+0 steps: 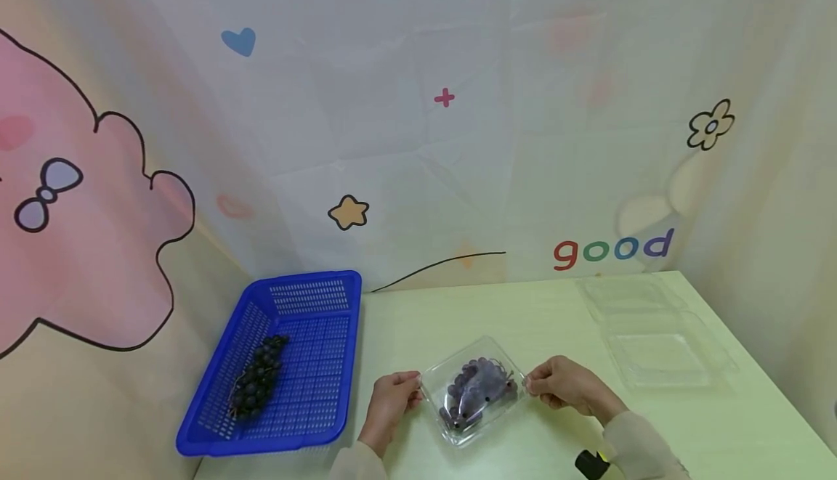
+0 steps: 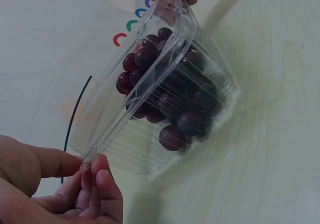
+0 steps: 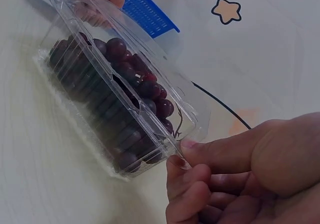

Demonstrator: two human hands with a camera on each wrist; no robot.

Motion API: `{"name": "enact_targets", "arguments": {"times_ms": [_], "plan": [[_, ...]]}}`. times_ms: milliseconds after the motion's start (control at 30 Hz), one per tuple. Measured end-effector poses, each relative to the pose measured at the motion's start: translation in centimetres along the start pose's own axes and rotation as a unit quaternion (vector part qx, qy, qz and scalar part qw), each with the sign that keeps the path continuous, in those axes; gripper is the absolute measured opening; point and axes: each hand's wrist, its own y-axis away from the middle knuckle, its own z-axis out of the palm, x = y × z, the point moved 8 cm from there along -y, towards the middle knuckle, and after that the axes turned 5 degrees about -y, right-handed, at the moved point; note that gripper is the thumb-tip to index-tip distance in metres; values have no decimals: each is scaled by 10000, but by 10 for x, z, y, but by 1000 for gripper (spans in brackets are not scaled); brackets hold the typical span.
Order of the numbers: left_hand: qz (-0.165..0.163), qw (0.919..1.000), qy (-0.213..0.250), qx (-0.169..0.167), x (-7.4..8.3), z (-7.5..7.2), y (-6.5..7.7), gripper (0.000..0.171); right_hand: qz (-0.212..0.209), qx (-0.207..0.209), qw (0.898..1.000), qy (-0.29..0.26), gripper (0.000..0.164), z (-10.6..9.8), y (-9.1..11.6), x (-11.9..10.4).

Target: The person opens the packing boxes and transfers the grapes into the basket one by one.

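Observation:
A clear plastic clamshell box with its lid down sits at the front middle of the table. Dark purple grapes fill much of it and show through the lid. My left hand pinches the rim at the box's left corner between thumb and fingers. On the opposite side, my right hand pinches the rim at the right corner, thumb on top and fingers curled below in the right wrist view.
A blue plastic basket stands on the left, a bunch of dark grapes lying inside. At the back right lies another clear clamshell box, opened out. A printed cloth hangs behind the table.

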Motion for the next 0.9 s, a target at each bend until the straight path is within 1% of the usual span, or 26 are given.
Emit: {"name": "enact_targets", "arguments": {"times_ms": [133,400,600,767,900], "plan": [[4,10000,-64,56,1,-1,-1,26,4,12,10000,-29,17,2,4,2],[-20,9999,-7,141,-1,-1,-3,23,37,395,9992,-85,17,7,16,3],[-96,9997,-41,214,-5,-1,-5,24,122,613,9980,-97,17,10,22,6],[-229,9994,-70,251,-7,0,-4,29,78,790,9967,-158,16,12,22,12],[-355,9991,-93,229,-6,2,3,38,66,906,9956,-236,17,15,25,15]]}}
